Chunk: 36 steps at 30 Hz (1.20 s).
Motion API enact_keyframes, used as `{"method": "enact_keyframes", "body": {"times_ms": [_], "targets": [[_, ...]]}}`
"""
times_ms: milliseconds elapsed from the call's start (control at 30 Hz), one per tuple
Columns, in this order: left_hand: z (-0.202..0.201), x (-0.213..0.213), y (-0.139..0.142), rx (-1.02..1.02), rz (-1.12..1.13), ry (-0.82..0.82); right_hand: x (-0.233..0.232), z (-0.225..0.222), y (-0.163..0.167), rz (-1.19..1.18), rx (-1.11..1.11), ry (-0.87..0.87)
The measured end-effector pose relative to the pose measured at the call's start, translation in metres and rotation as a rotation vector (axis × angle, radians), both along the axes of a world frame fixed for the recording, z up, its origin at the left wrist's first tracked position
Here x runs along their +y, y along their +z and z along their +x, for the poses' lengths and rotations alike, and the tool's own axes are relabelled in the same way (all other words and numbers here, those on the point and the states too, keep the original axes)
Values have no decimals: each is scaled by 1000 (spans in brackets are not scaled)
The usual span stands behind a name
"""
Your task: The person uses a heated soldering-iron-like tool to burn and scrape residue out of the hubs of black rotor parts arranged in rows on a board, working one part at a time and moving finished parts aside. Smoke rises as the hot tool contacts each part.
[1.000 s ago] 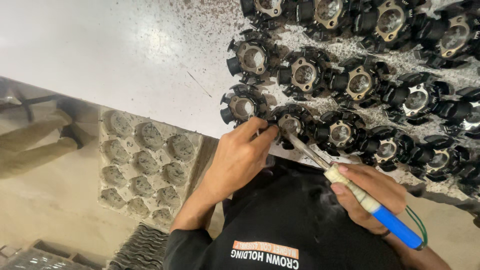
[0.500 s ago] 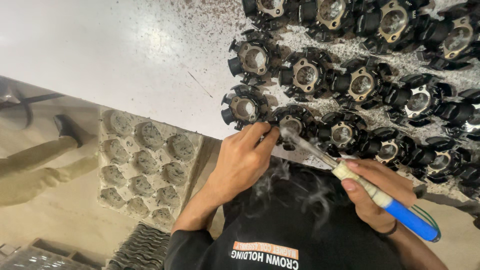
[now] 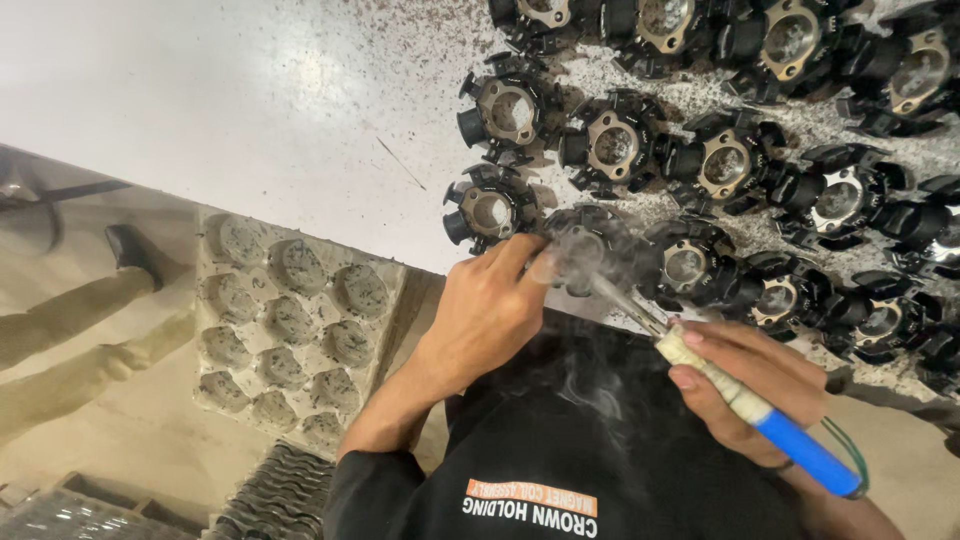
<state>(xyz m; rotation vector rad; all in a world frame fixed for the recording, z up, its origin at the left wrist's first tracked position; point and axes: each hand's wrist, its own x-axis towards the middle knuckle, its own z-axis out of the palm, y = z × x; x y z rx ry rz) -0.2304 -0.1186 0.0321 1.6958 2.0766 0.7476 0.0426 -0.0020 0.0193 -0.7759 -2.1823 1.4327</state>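
Your right hand (image 3: 745, 385) grips a blue-handled soldering iron (image 3: 740, 400), tip on a black round coil part with a brass centre (image 3: 580, 250) at the white worktop's (image 3: 250, 120) near edge. Your left hand (image 3: 490, 310) pinches that part's rim; smoke rises there. More such parts (image 3: 720, 165) sit beyond.

White worktop (image 3: 230, 110), speckled with dark grit, denser toward the parts. Rows of black round housings with brass-coloured centres (image 3: 720, 165) sit on it, packed close, some touching. Grey moulded pulp tray (image 3: 290, 330) on the floor just beside the bench edge, its cups dusted with dark specks. Stack of dark ribbed trays (image 3: 270, 495) near the bottom edge. Another person's leg in beige trousers (image 3: 70, 310) with a dark shoe (image 3: 135, 255) stands near the pulp tray.
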Motion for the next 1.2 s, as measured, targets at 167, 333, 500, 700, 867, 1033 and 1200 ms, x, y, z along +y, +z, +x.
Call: {"method": "enact_keyframes", "body": {"times_ms": [167,333,500,700,867,1033,1200], "targets": [[-12,3,60,-78,201,137,20,39,-13,-352,325,-339],[-9,6,61,43,405,34,16,93,-34,-613,484,-505],[29,29,17,-80,358,-80,-14,107,-50,-579,421,-611],[50,40,-6,-80,235,-84,-21,89,-48,-314,280,-502],[52,31,-15,-57,192,-74,-20,82,-44,-292,258,-509],[54,31,-19,-69,181,-66,-21,81,-41,-299,216,-516],[56,38,-16,-81,95,-120,-17,74,-40,-326,214,-476]]}}
